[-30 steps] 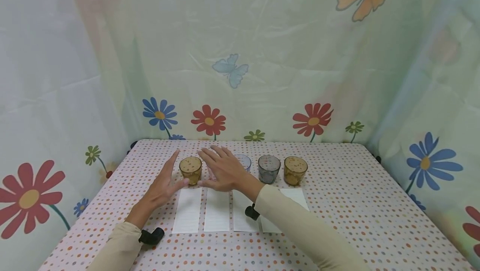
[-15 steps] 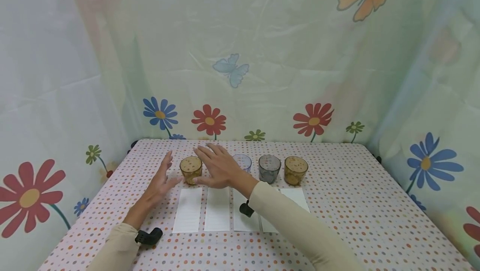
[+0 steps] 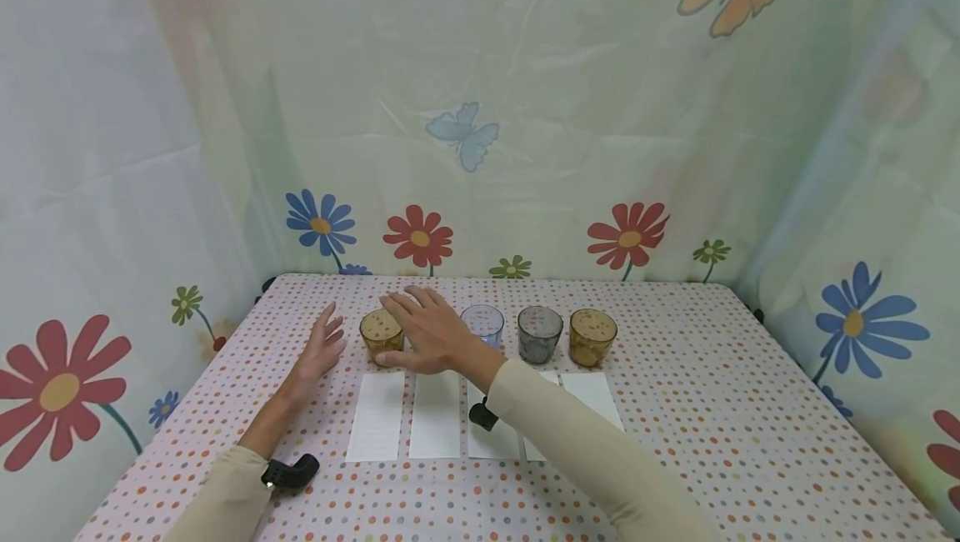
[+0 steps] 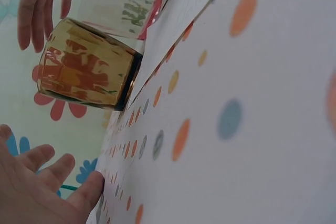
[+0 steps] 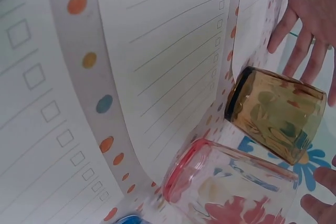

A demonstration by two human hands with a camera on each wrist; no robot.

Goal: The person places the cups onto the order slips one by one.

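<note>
An amber glass [image 3: 381, 337] stands at the left end of a row of tumblers, with both hands around it. My left hand [image 3: 318, 350] is to its left, fingers spread and holding nothing, a gap between it and the glass in the left wrist view. My right hand [image 3: 427, 333] reaches in from the right, fingers extended, partly covering the amber glass in the head view. A clear glass with a pink base [image 5: 231, 187] stands beside the amber one; the right hand hides it in the head view. No grip on either glass shows.
Rightward in the row stand a blue-tinted glass [image 3: 483, 323], a grey glass [image 3: 539, 335] and another amber glass [image 3: 592, 338]. Several white lined paper sheets [image 3: 375, 421] lie in front of the glasses on the dotted tablecloth [image 3: 720, 417]. Floral curtains [image 3: 570, 108] enclose the table.
My left hand has drawn left, away from the left amber glass. The right hand has shifted slightly left, overlapping that glass more. All the glasses stay in place.
</note>
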